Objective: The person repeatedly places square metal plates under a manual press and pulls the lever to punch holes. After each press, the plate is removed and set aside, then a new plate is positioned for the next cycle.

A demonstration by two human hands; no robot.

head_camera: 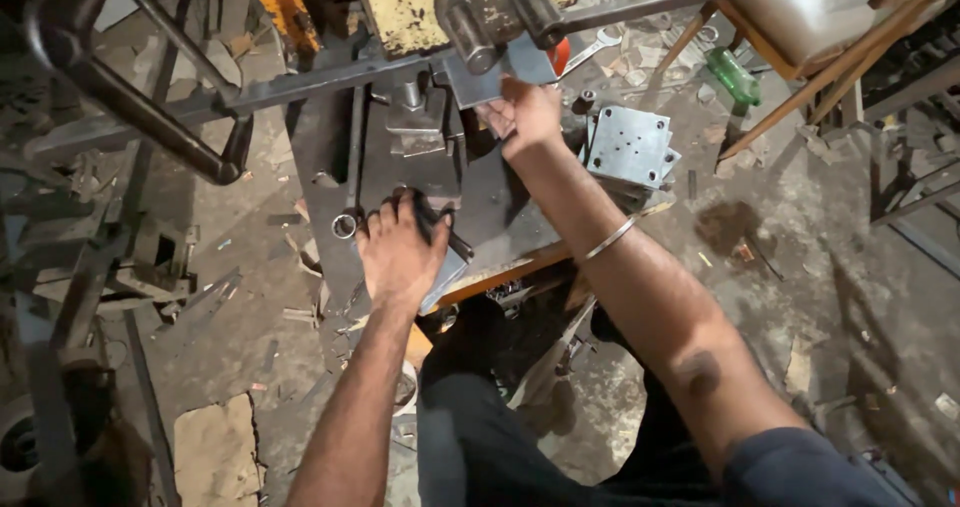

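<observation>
Right hand (527, 115), 12 o'clock: pinches small grey steel plate (500, 75) under yellow press's round die (470, 27). Left hand (400, 252), 9 o'clock: closed over dark steel block (437, 219), bracing on dark metal surface (500, 202).

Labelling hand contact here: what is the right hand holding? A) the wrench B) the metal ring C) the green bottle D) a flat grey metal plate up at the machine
D: the right hand pinches a flat grey metal plate under the machine's round head; the green bottle lies apart on the floor.
</observation>
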